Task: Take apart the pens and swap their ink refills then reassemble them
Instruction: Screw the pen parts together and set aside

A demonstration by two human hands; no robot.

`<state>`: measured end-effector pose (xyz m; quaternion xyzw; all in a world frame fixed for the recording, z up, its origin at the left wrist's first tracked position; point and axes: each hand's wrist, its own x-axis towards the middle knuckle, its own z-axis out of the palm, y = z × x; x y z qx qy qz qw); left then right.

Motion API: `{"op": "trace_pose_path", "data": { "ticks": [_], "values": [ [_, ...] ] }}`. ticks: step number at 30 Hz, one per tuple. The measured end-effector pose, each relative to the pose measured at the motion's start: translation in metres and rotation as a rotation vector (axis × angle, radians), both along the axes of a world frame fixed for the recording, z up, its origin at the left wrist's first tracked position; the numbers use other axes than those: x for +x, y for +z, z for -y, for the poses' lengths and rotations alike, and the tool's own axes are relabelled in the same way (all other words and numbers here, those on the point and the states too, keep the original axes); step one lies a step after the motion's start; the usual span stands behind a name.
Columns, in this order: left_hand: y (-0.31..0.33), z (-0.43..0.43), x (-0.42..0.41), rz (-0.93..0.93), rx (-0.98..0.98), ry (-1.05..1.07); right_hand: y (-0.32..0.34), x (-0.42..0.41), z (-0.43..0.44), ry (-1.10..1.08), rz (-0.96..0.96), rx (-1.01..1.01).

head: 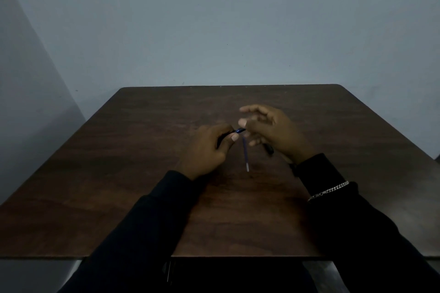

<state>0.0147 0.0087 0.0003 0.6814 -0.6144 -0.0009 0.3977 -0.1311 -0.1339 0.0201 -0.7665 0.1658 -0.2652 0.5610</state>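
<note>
**Two Hands, a Blue Pen Part and a Thin Refill**

A thin blue ink refill with a pale end lies flat on the dark brown wooden surface. Its pale end is the end closest to the person.

The left hand is just to the left of the refill. Its fingers are curled tight around a short shiny blue pen part, with the thumb pressed on top. Only the tip of the pen part sticks out, just past the far end of the refill. The rest is hidden inside the hand.

The right hand is just to the right of the refill. Its fingers are spread wide, loosely bent and a bit blurry. Its thumb is very close to the tip of the pen part, but I cannot tell if they touch.

A small black pen piece peeks out from under the right hand, to the right of the refill.

Both arms wear black sleeves. A silver chain bracelet sits on the right sleeve, nearer the person than the refill.
</note>
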Motion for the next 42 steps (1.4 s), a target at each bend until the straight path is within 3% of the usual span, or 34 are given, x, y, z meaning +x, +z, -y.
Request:
{"op": "trace_pose_path", "data": {
  "ticks": [4,11,17,28,36,40,42],
  "values": [
    [0.001,-0.001,-0.001,0.022,-0.014,0.005,-0.004,0.001,0.002,-0.076,-0.008,-0.094],
    [-0.001,0.001,0.001,-0.006,-0.006,0.016,-0.004,0.001,0.004,0.067,0.066,0.138],
    [-0.003,0.003,0.001,-0.011,0.005,0.007,-0.003,0.004,-0.004,-0.048,0.01,0.258],
    [-0.001,0.002,-0.005,-0.115,-0.056,-0.032,0.003,0.0,-0.002,-0.024,0.154,0.317],
    [-0.007,0.007,0.001,-0.195,-0.054,0.009,0.0,0.002,0.004,-0.123,0.265,0.356],
    [-0.01,0.008,0.003,-0.205,-0.069,0.032,0.004,-0.005,0.018,-0.199,0.411,0.418],
    [-0.011,0.008,0.004,-0.201,-0.076,0.045,0.007,-0.014,0.028,-0.281,0.413,0.325]
  ]
}}
